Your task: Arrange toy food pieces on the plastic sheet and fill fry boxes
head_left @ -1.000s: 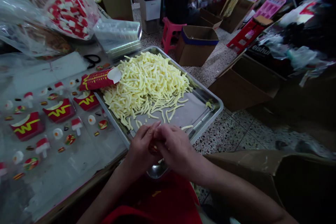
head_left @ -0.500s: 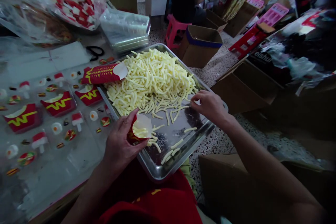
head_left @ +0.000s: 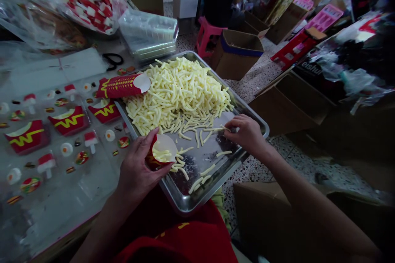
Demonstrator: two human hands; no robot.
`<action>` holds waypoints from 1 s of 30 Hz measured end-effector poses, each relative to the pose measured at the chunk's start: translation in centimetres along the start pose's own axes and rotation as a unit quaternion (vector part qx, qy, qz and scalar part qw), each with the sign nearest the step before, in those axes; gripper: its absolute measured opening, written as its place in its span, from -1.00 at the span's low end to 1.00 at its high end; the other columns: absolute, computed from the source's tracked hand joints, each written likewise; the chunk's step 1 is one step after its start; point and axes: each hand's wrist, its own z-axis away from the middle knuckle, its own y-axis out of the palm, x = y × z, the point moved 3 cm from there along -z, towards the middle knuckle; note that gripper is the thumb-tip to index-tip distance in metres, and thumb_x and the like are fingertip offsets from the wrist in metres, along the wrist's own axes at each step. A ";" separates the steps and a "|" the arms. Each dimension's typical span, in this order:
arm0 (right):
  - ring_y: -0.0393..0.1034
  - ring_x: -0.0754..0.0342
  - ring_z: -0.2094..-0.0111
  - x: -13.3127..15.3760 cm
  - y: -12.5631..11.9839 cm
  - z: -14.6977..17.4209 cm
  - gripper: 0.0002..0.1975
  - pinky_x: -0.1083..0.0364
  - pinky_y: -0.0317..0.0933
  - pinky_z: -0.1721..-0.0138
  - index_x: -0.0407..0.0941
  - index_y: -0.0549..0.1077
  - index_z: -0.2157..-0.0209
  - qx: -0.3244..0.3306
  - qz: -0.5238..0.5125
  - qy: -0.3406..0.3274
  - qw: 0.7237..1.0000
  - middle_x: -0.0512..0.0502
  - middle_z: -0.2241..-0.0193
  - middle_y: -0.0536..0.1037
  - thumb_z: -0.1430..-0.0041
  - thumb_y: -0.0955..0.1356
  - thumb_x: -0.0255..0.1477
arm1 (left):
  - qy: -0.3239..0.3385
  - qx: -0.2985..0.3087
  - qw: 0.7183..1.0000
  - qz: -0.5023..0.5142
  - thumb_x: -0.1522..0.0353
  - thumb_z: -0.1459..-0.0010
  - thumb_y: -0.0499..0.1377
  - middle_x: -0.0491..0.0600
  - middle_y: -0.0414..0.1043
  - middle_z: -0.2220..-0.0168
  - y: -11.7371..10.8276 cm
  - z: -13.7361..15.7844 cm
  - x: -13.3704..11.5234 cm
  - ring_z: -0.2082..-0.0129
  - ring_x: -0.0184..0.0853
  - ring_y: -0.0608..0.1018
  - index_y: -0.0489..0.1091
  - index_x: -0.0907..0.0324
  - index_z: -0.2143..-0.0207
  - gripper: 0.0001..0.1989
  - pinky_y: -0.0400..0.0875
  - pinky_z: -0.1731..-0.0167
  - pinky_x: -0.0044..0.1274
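Note:
My left hand (head_left: 140, 162) is wrapped round a small red fry box (head_left: 152, 157) with a white inside, tilted and partly filled with pale yellow sticks. Over the right part of the metal tray (head_left: 180, 207), my right hand (head_left: 245, 133) pinches a pale French-fry-like stick (head_left: 224, 128) between thumb and fingers. A large heap of these pale fry-like sticks (head_left: 182, 90) covers the far part of the tray, and several loose ones lie nearer to me. A stack of flattened red fry boxes (head_left: 120, 86) rests on the tray's left edge.
On the table at left stand filled red fry boxes (head_left: 69, 121) among small food-shaped pieces. Behind lie black-handled scissors (head_left: 112, 61), clear plastic containers (head_left: 148, 33) and a bag of red-and-white pieces (head_left: 89, 4). Cardboard boxes (head_left: 236, 55) and a pink stool (head_left: 206, 35) stand beyond; a person is behind them.
My right hand has moved slightly down over the tray, and a stick now shows at its fingertips. My left hand still holds the fry box, shifted slightly left.

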 end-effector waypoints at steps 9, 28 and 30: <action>0.38 -0.04 0.21 3.5 0.9 -2.0 -0.80 0.02 0.07 0.18 0.00 0.63 0.18 0.149 0.059 -0.116 0.980 -0.06 0.33 0.58 -0.12 0.44 -0.40 | 0.016 0.014 0.999 -0.029 0.25 -0.03 0.35 0.02 0.39 -0.08 -0.2 -0.7 -0.8 -0.03 -0.11 0.48 0.10 0.01 -0.32 -0.17 0.36 -0.09 -0.31; 0.45 0.03 0.23 3.7 -0.7 0.2 -0.90 0.08 0.21 0.20 -0.05 0.59 0.34 0.050 -0.060 -0.078 0.994 -0.04 0.21 0.61 -0.07 0.42 -0.48 | 0.045 0.162 0.985 -0.030 0.34 0.00 0.36 0.11 0.39 -0.05 4.4 -2.4 -4.2 -0.05 -0.07 0.45 0.20 0.17 -0.24 -0.25 0.39 -0.07 -0.29; 0.44 0.04 0.30 5.3 -1.1 0.1 -0.94 0.07 0.17 0.24 -0.05 0.56 0.34 0.082 0.005 -0.091 0.992 -0.03 0.30 0.61 -0.13 0.41 -0.47 | 0.032 0.180 0.983 -0.022 0.32 0.04 0.38 0.13 0.41 -0.03 5.7 -3.1 -4.9 -0.02 -0.08 0.47 0.22 0.22 -0.21 -0.24 0.41 -0.04 -0.29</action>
